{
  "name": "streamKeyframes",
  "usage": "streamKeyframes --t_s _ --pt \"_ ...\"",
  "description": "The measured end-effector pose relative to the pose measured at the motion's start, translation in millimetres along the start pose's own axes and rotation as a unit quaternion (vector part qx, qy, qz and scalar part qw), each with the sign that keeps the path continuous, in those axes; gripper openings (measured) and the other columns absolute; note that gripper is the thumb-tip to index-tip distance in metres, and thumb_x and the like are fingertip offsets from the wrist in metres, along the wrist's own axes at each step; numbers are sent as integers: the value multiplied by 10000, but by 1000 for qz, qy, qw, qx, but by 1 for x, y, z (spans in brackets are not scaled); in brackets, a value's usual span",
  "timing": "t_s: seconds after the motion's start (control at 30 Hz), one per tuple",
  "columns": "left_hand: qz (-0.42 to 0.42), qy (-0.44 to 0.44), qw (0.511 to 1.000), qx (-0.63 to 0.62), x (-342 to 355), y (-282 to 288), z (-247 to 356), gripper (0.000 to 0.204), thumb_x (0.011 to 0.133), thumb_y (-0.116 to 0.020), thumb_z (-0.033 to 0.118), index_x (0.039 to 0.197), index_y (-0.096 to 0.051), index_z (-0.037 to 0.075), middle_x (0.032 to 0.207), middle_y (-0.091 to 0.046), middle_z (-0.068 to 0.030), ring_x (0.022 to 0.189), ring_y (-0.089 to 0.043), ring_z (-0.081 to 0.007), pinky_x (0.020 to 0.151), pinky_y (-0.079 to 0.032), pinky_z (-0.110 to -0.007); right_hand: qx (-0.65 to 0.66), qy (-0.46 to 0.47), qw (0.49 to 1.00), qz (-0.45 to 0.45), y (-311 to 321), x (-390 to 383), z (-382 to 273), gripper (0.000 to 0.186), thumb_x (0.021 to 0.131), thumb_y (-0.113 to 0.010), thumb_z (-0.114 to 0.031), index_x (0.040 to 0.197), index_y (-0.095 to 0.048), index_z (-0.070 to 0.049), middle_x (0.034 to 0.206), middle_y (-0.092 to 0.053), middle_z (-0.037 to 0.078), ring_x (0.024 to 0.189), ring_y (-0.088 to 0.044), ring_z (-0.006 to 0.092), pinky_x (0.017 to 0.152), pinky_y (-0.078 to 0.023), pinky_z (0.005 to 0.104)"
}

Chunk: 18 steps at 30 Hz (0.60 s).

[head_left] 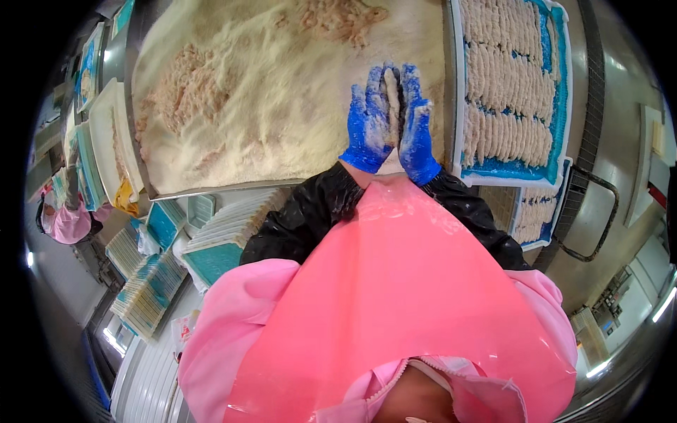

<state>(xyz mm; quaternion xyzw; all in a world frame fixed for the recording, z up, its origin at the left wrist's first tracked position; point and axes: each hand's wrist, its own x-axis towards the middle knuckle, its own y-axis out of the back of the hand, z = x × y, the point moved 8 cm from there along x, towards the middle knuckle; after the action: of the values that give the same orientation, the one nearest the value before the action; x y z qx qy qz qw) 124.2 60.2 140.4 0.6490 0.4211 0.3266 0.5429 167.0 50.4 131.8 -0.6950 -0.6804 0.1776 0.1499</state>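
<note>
A long, thin, crumb-coated strip of meat (392,99) stands lengthwise between my palms. My left hand (365,128), in a blue glove dusted with crumbs, lies along one side of it with the fingers straight. My right hand (419,134), gloved alike, closes in from the other side, and a narrow dark gap shows beside the strip. Both hands are over the near right part of a big metal tray (233,187) of pale crumbs (282,106). Raw meat pieces (190,88) lie heaped in the crumbs at the left, and another heap (342,17) is at the far side.
To the right, a white-rimmed tray (460,92) with blue lining holds rows of coated strips (504,84). A similar tray (539,215) sits below it, beside a metal cart handle (599,243). Stacked trays (229,229) are at the left. Another person in pink (70,222) is far left.
</note>
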Motion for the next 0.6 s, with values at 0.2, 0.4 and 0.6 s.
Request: streamKeyframes --t_s 0.2,0.4,0.6 --pt "-35 174 374 -910 0 -62 33 500 973 -265 300 1392 -178 43 1424 -225 -52 1291 -226 -151 1071 -151 -275 -67 77 995 -18 8 -3 -29 595 939 -297 -380 1395 -159 -25 1458 -150 111 1343 -139 230 1087 -112 338" --pt "-16 174 256 -951 16 -1 52 511 977 -272 310 1397 -167 37 1430 -209 -25 1297 -217 -140 1065 -164 -253 -62 75 995 13 36 5 -48 533 934 -374 -222 1392 -179 -29 1450 -181 105 1326 -197 214 1070 -184 325" --pt "74 83 55 -992 32 29 62 550 960 -252 373 1399 -161 53 1453 -193 -63 1314 -213 -183 1076 -135 -300 68 57 996 -10 59 -2 -60 626 938 -324 -408 1410 -105 -60 1467 -126 91 1344 -142 210 1079 -163 340"
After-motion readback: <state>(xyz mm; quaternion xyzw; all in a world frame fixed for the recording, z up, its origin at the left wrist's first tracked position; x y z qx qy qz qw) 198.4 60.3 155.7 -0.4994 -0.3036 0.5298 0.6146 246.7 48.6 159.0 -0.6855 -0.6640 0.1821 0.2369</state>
